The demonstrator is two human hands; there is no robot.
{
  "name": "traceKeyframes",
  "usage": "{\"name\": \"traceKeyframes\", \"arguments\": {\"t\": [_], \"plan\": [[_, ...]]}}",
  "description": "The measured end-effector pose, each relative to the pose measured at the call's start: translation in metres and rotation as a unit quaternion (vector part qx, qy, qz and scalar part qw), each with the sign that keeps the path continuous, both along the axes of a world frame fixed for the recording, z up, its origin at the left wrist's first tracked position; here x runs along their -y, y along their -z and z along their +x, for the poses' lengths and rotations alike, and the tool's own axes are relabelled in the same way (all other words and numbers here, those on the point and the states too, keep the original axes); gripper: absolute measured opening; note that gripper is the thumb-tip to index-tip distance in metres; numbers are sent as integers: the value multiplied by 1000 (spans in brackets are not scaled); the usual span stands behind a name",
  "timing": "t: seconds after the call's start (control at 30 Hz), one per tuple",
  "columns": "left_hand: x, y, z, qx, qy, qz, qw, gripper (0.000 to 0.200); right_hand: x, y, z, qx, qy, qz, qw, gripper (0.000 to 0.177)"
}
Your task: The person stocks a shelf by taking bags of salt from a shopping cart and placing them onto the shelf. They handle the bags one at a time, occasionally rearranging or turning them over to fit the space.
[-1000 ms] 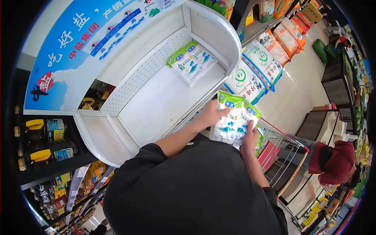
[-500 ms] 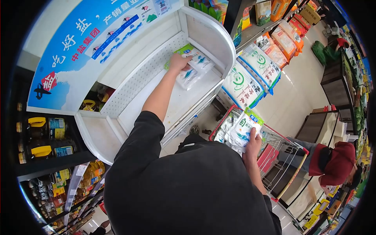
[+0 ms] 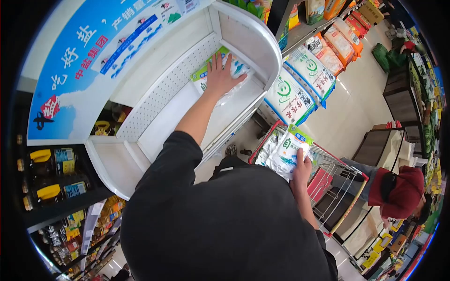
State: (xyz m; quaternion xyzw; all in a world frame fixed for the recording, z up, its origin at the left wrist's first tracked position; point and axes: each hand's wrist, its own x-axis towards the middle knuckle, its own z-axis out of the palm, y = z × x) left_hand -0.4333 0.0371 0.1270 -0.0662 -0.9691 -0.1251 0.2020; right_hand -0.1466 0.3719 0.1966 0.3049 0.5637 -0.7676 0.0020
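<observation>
My left hand (image 3: 220,79) rests with spread fingers on white and green salt packets (image 3: 237,68) lying in the far right corner of a white display bin (image 3: 168,126). Part of the packets is hidden under the palm. Over the shopping cart (image 3: 337,175), my right hand (image 3: 300,174) grips a salt packet (image 3: 290,151) by its edge, thumb on top. Silvery packets (image 3: 270,149) are beside and behind it in the cart.
Large rice bags (image 3: 290,98) stand beyond the cart. Oil bottles (image 3: 65,161) fill shelves at the left. A person in a red top (image 3: 403,192) is at the right. A blue sign (image 3: 70,89) backs the bin.
My left hand has opened from its grip on a packet and now lies spread on the packets, one of which sits further left. My right hand still holds its packet.
</observation>
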Motion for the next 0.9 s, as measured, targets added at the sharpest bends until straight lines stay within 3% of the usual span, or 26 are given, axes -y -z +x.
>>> {"name": "traceKeyframes", "arguments": {"t": [0.07, 0.13, 0.23, 0.47, 0.67, 0.73, 0.83, 0.9], "plan": [[-2, -6, -4, -11, -11, 6, 1000, 101, 1, -1, -6, 9, -11, -2, 1000, 38], [-3, -14, -8, 83, -29, -50, 995, 110, 1, 0, -6, -2, -17, -10, 1000, 38], [-15, -17, -15, 98, 22, -57, 993, 113, 1, -1, -7, -11, -18, -16, 1000, 37], [-21, -14, -15, 73, 9, -69, 995, 111, -1, 3, -8, -8, -44, -3, 999, 38], [1, -41, 61, 111, 31, -19, 993, 121, -2, 1, 1, -24, -9, 18, 1000, 37], [17, -34, 87, 114, -76, -22, 990, 122, -5, 2, 4, -19, -4, 4, 1000, 38], [29, -31, 111, 133, -131, 47, 981, 119, -5, 2, 4, -14, 0, -12, 1000, 38], [33, -27, 110, 139, -114, 73, 981, 117, -4, 4, 3, -10, 1, -17, 1000, 38]]}}
